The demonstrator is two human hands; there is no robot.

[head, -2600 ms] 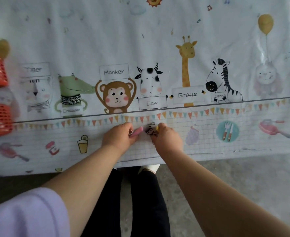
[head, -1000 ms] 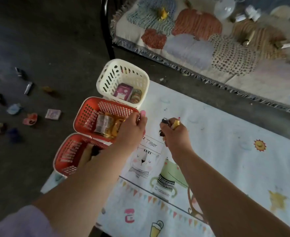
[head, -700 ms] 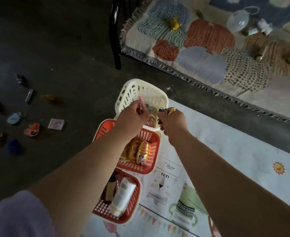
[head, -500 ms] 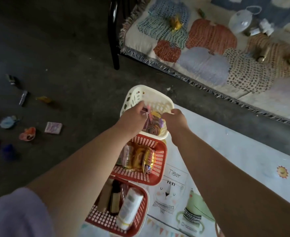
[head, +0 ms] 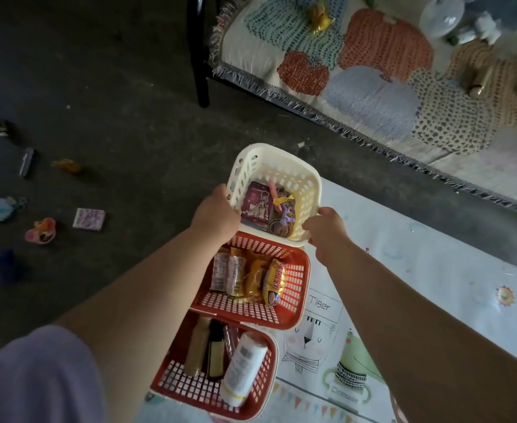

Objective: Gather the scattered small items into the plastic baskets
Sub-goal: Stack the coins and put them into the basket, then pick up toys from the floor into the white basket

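Here the cream slotted plastic basket (head: pixel 281 170), farthest of three in a row on the animal-print mat (head: pixel 434 270), holds a purple card, a bead chain and trinkets. The left hand (head: pixel 214 215) curls round its near-left rim. The right hand (head: pixel 324 232) is curled at the near-right corner, grip hidden. Neither shows a loose item, so this deposit looks complete. The next move calls for reaching well left to the dark floor, where a square patterned packet (head: pixel 88 219) and other pieces lie.
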